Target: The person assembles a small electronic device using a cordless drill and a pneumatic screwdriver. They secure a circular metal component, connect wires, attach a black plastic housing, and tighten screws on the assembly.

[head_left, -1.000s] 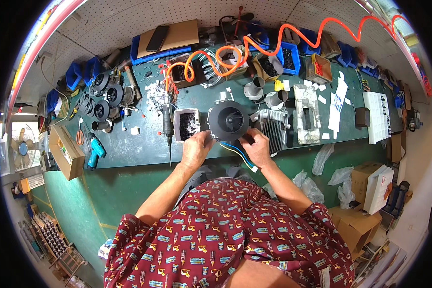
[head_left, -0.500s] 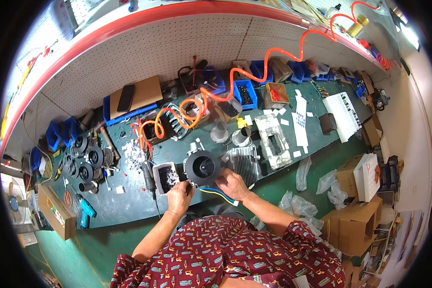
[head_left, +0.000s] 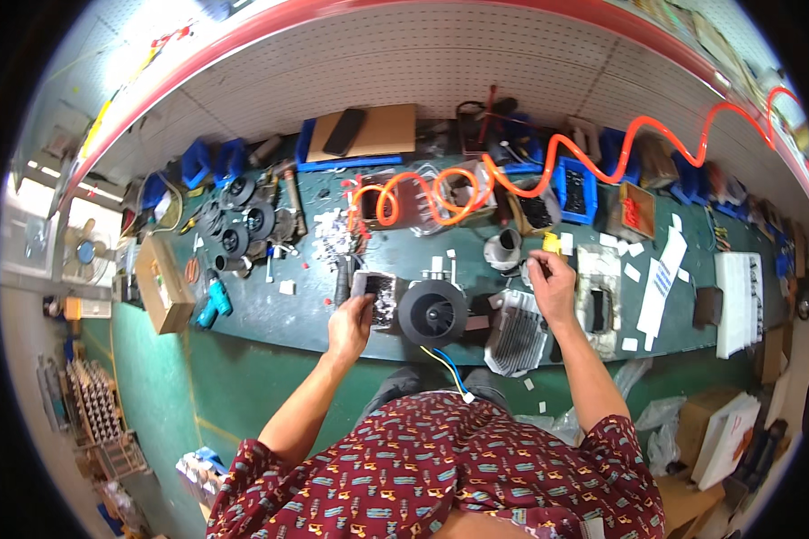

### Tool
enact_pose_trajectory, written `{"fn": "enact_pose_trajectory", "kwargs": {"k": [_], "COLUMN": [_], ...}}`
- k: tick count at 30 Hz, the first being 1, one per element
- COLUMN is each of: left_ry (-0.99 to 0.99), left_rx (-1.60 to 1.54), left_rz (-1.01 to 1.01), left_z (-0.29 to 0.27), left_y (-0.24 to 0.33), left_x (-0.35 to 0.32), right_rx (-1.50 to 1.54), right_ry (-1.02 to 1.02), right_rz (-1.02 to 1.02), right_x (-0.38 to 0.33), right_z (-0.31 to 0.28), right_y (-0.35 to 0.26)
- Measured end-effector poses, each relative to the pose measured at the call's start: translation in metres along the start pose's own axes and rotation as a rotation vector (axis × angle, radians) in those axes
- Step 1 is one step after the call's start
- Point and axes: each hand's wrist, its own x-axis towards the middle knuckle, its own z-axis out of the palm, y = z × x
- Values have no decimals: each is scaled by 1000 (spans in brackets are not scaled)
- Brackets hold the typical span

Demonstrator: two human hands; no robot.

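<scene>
A black round fan wheel (head_left: 433,313) on its motor stands at the table's near edge, apart from both hands, with blue and yellow wires (head_left: 449,366) hanging toward me. My left hand (head_left: 351,325) has its fingers closed at the left rim of a small box of black screws (head_left: 385,296); what they grip is hidden. My right hand (head_left: 553,283) is out beyond the finned grey metal housing (head_left: 518,332). Its fingers are curled beside a grey cylinder (head_left: 502,249), over another grey part they mostly cover; what they pinch cannot be made out.
An orange coiled hose (head_left: 584,148) hangs across the table. Blue bins (head_left: 575,190), a white foam piece (head_left: 600,301) and white paper strips (head_left: 663,278) lie to the right. Black fan wheels (head_left: 259,218), a teal cordless drill (head_left: 214,301) and a cardboard box (head_left: 164,283) are at left.
Both hands have left the fan wheel: my left went left to the screw box, my right went out toward the grey cylinders. The view has swung left.
</scene>
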Motion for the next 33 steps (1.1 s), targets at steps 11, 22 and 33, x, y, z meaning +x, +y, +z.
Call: {"fn": "enact_pose_trajectory", "kwargs": {"k": [11, 22, 33], "left_ry": [-211, -556, -639], "left_rx": [132, 490, 493], "left_rz": [29, 84, 248], "left_z": [35, 93, 103], "left_y": [-42, -71, -95], "left_x": [229, 303, 314], "right_rx": [168, 94, 76], "right_ry": [-21, 203, 309], "right_rz": [446, 581, 533], "right_x": [-109, -174, -182], "right_z": [-7, -8, 2], "right_y": [-8, -26, -46]}}
